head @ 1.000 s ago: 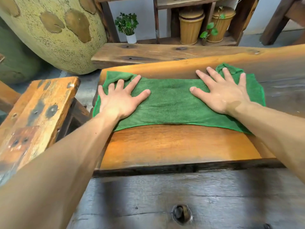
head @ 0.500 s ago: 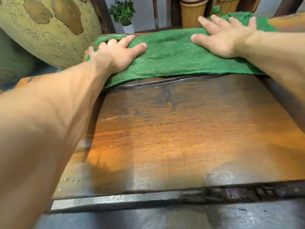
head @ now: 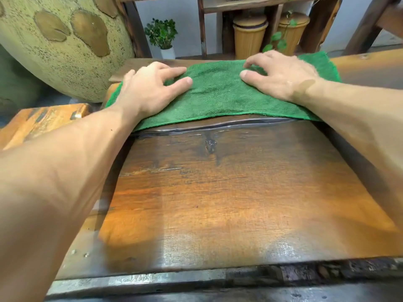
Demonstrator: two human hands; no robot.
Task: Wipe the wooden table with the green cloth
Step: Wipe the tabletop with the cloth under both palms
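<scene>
1. At the far edge of the wooden table (head: pixel 218 192), both arms reach out straight, hands palm-down on the green cloth (head: pixel 220 94).
2. Left hand (head: pixel 150 88): fingers bent, tips digging in, gathering the cloth's left end.
3. Right hand (head: pixel 281 75): fingers arched, tips and thumb pressing the cloth; not closed round it.
4. Cloth: spread wide, lightly rumpled, terry texture, near hem along a dark ridge in the wood.
</scene>
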